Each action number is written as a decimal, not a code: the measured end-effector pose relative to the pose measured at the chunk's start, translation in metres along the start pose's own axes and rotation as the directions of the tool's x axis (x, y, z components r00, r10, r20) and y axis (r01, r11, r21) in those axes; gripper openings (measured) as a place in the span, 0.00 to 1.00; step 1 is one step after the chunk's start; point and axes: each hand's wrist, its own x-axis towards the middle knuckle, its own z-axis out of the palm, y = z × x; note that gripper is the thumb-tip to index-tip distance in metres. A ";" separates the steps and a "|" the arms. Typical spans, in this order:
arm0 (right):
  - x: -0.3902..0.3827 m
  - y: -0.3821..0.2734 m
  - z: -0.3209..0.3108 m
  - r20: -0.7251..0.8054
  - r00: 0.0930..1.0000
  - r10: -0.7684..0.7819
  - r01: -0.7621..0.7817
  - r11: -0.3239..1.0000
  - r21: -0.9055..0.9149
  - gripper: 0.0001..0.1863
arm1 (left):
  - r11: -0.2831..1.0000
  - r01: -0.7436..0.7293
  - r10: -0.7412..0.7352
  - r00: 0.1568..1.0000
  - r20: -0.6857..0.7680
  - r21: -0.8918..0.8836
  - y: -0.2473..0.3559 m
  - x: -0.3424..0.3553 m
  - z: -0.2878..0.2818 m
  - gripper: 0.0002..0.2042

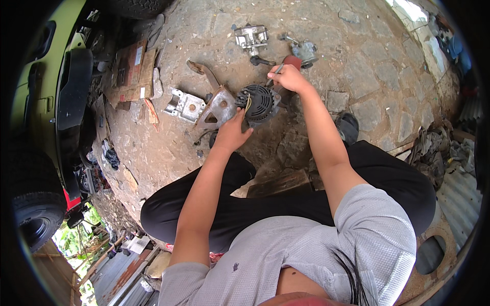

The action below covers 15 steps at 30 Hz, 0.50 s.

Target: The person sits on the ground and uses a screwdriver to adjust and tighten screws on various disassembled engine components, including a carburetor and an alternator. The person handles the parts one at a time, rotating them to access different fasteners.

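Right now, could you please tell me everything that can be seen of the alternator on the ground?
The alternator is round, with a dark slotted cover and greyer, metal-looking edges. Black parts and a thin yellowish wire show at its left. It sits slotted face up on the stony ground, right of the rusty bracket; whether they touch is unclear. The fingertips of the left hand seem to touch its left side.

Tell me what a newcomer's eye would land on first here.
Probably the round, slotted dark machine part at upper centre, with the left hand at its left side and the right hand holding a thin metal tool just above it. Next, likely the yellow-green vehicle along the left edge.
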 end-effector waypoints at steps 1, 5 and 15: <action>0.002 -0.006 -0.007 0.007 1.000 0.020 -0.020 1.000 -0.011 0.19 | 1.000 0.001 -0.001 1.000 -0.002 0.000 0.000 0.000 0.000 0.38; 0.001 -0.016 -0.015 -0.036 0.999 -0.010 0.008 0.998 -0.057 0.20 | 1.000 -0.005 0.005 1.000 -0.003 0.007 0.001 -0.001 -0.002 0.39; 0.003 -0.014 -0.009 -0.045 0.997 -0.066 0.064 0.997 -0.037 0.20 | 1.000 -0.010 0.010 1.000 -0.013 0.006 -0.001 0.001 0.002 0.39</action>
